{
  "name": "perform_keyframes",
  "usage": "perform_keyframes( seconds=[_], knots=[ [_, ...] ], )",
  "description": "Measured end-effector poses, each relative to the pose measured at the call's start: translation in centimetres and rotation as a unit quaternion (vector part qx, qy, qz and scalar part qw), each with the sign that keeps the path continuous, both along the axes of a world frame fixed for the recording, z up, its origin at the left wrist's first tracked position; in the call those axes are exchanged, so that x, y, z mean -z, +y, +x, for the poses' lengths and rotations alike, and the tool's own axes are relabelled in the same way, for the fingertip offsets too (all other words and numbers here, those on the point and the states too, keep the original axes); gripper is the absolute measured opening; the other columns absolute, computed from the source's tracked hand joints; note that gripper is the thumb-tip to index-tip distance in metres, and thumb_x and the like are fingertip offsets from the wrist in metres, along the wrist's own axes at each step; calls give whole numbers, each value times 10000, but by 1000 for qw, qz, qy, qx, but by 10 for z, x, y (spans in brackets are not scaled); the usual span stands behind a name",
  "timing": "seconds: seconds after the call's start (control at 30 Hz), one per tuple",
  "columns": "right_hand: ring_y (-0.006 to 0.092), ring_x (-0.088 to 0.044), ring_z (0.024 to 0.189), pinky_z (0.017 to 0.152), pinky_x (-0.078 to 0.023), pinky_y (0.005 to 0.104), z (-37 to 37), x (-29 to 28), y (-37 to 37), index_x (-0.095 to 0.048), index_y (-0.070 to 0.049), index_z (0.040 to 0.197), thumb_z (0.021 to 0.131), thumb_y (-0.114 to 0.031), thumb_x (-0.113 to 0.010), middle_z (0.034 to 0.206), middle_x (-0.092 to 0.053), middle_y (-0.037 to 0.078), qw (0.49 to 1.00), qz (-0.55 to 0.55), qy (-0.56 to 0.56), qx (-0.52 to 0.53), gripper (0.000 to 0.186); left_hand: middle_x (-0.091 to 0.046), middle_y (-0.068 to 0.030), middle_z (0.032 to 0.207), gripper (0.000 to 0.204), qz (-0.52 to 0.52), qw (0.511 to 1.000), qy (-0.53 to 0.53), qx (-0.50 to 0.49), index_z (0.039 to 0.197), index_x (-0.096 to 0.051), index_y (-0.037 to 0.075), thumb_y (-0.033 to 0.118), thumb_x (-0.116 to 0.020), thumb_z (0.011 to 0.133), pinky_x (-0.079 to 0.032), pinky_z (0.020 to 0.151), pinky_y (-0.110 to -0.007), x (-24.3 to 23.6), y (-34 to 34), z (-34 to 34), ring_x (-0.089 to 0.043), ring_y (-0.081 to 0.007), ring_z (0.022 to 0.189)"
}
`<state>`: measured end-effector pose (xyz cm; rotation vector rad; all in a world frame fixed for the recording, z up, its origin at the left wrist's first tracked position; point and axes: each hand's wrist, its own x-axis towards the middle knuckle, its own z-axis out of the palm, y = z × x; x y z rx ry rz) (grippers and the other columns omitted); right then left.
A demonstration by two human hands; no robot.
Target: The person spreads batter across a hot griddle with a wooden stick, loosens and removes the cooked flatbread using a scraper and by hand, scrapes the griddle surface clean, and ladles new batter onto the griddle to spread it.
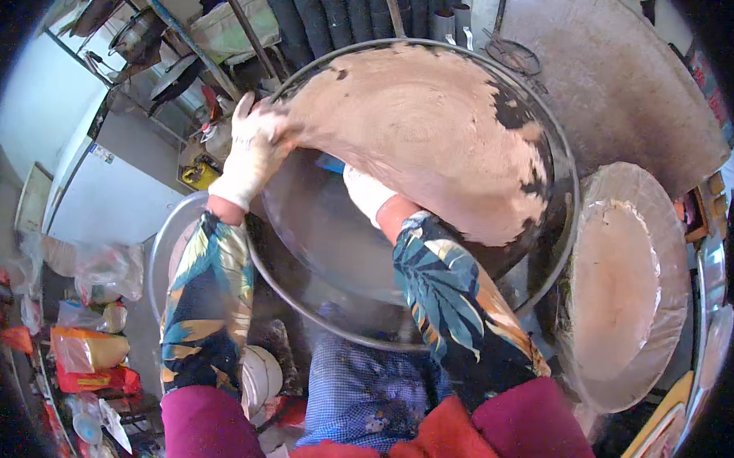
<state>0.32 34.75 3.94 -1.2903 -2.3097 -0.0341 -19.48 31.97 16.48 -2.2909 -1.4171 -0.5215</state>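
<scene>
A large, thin, pinkish-tan flatbread (421,125) covers the far part of a wide round griddle (334,236), its near edge raised and folded back. My left hand (260,134), in a white glove, is closed on the bread's left edge, partly blurred. My right hand (368,195), gloved too, reaches beneath the raised edge, which hides most of its fingers. A small part of a flat blue tool (330,163) shows by that hand, apparently in its grip. Dark griddle shows through ragged gaps along the bread's right side.
To the right sits a plastic-lined oval tub (614,297) of tan batter. A pale basin (159,253) stands left, partly behind my left arm. A white bucket (261,376) is low at the left. Metal shelving (175,24) and a white cabinet (98,189) stand farther left.
</scene>
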Motion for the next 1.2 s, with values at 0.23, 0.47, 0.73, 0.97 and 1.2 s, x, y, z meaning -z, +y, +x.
perform_keyframes(
  seconds=[0.23,0.47,0.73,0.97,1.2],
  knots=[
    [260,-663,869,817,-516,368,18,-40,56,-688,-77,963,885,-218,-532,932,-696,104,987,-62,-140,-38,224,-614,7,735,114,125,966,188,124,811,-645,152,174,-688,708,-345,1058,-496,-121,10,163,-613,-219,848],
    [236,-613,994,945,-457,378,194,-6,-73,-644,-82,1069,793,-221,-564,1053,-649,87,981,39,-104,-162,319,-633,-47,1067,454,-3,962,38,269,1100,-633,210,286,-692,656,-371,975,-554,-47,-128,259,-596,-210,1026],
    [338,-654,998,938,-491,428,388,3,-379,-668,18,1076,847,-58,-593,1081,-685,172,928,-117,224,272,252,-548,-204,1235,397,-72,971,-219,-71,1218,-559,-10,91,-602,837,-407,1024,-450,81,-256,66,-525,-374,1154],
    [228,-680,915,808,-510,300,412,83,-557,-637,-17,1218,885,-88,-609,1057,-700,174,795,-235,252,499,342,-654,-159,1113,313,-80,994,-20,-70,1194,-620,41,183,-576,919,-410,1019,-451,105,-257,16,-549,-346,1146],
    [388,-590,1073,959,-441,453,341,-30,-398,-640,-21,1152,716,-30,-575,1136,-650,175,961,-135,209,119,441,-580,-81,871,283,-238,971,5,-15,896,-652,141,406,-602,810,-308,999,-515,175,-258,122,-538,-309,968]
  ],
)
